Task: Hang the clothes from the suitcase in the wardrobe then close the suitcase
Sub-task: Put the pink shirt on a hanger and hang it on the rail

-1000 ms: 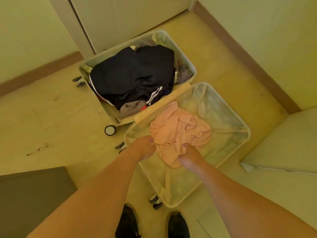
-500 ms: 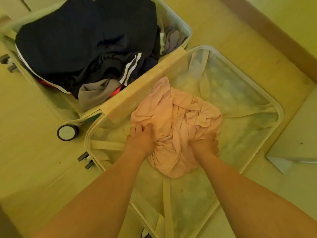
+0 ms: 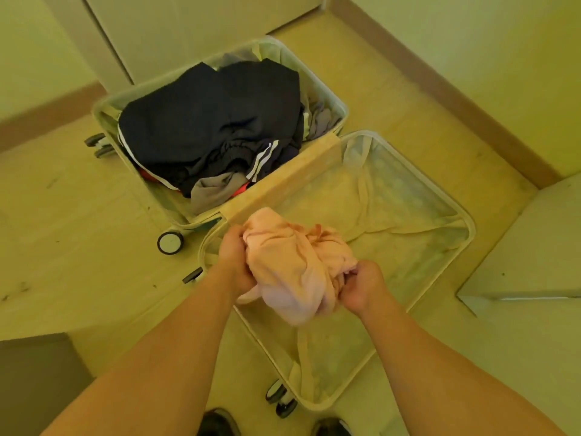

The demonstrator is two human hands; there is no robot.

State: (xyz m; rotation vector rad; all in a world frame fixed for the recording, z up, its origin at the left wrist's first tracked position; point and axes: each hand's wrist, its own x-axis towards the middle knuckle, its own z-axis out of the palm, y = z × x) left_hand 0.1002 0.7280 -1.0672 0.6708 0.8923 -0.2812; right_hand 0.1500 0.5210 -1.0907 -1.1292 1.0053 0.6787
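Observation:
A pale open suitcase (image 3: 468, 225) lies flat on the floor. Its far half holds a heap of dark clothes (image 3: 213, 121) with white stripes, grey and red pieces beneath. The near half shows only its lining and straps. A crumpled pink garment (image 3: 289, 269) is bunched up above the near half. My left hand (image 3: 234, 262) grips its left side and my right hand (image 3: 361, 286) grips its right side.
White wardrobe doors (image 3: 195, 23) stand just behind the suitcase. A wall with a brown skirting board (image 3: 440, 99) runs along the right. A pale bed or furniture corner (image 3: 534, 253) juts in at right. A grey block (image 3: 34, 382) sits at lower left. My dark shoes (image 3: 217, 423) are at the bottom.
Both hands have closed on the pink garment and lifted it off the lining of the near half. The view has pulled back and upward.

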